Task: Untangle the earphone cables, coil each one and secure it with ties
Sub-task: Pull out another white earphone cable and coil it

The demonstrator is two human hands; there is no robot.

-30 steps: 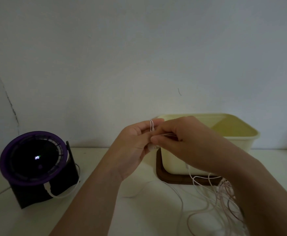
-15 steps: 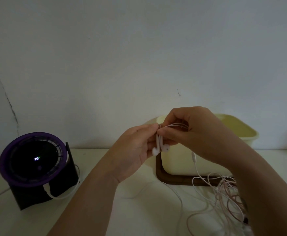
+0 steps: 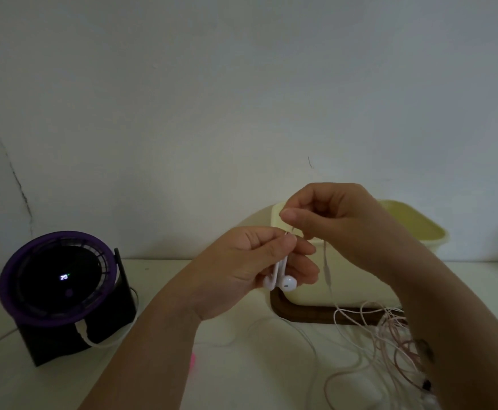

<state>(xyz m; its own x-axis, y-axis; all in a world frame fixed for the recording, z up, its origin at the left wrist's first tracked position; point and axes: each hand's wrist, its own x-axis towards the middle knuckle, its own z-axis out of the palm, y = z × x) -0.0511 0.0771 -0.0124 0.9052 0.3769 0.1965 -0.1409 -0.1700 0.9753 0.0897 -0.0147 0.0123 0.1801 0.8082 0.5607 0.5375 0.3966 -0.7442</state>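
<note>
Left hand: the left hand (image 3: 241, 267) grasps the two white earbuds (image 3: 283, 284) by their stems, between thumb and fingers, so the buds hang down below the fingers. I think both buds are kept together to give one fixed beginning for the coil.

Right hand: the right hand (image 3: 336, 226) pinches the thin cable (image 3: 327, 267) between thumb and forefinger, just above the left hand, with the other fingers curled. It probably keeps the line a little tight, so the cable can be followed.

Cable path: from the right hand it drops in front of the yellow box (image 3: 413, 229), passes a small inline remote, and goes down to the desk (image 3: 241, 377).

Tangle: a heap of white and pinkish cables (image 3: 389, 335) lies on the desk at the right, partly under the right forearm, with loops crossing each other.

Stage: untangling seems not finished; no tied coil is visible.

Ties: I cannot find any for sure (a small pink spot near the left forearm is too blurred to name).

Around: the box stands on a dark brown tray (image 3: 283, 310); a purple fan (image 3: 58, 279) is well apart at the left.

Risk: a strong pull could tighten the knots in the heap.
</note>
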